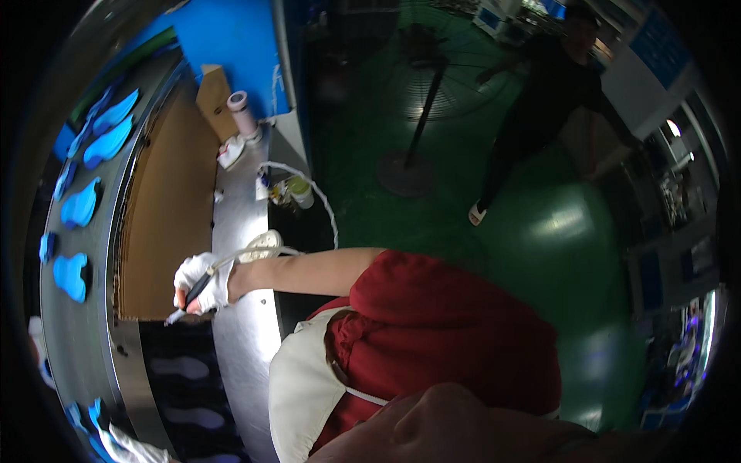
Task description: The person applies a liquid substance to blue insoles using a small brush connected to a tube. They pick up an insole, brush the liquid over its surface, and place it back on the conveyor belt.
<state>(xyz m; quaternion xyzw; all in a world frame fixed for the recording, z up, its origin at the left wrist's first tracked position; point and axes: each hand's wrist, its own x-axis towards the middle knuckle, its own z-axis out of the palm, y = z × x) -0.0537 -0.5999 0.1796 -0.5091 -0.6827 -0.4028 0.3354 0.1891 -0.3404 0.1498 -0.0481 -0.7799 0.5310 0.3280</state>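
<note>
My right hand (202, 283), in a white glove, is closed around a black-handled pen-like tool (197, 291); a pale tube runs from it. The tool's tip points down-left, over the near end of a cardboard sheet (168, 202). My left hand (136, 445), also gloved in white, is partly cut off at the lower left. Its fingers are at bright blue pieces (95, 414) by the conveyor belt; whether they grip one is unclear. More blue shoe-part-like pieces (81, 202) lie on the belt (98, 231). Pale sole-shaped forms (179, 367) show on a black surface.
A steel table edge (249, 347) runs before me. A power strip (263, 244), a pink tumbler (242, 113), a white cloth (231, 151) and a lidded cup (301, 192) are nearby. A standing fan (425, 110) and a co-worker (538, 98) are beyond. Another gloved hand (39, 347) shows across the belt.
</note>
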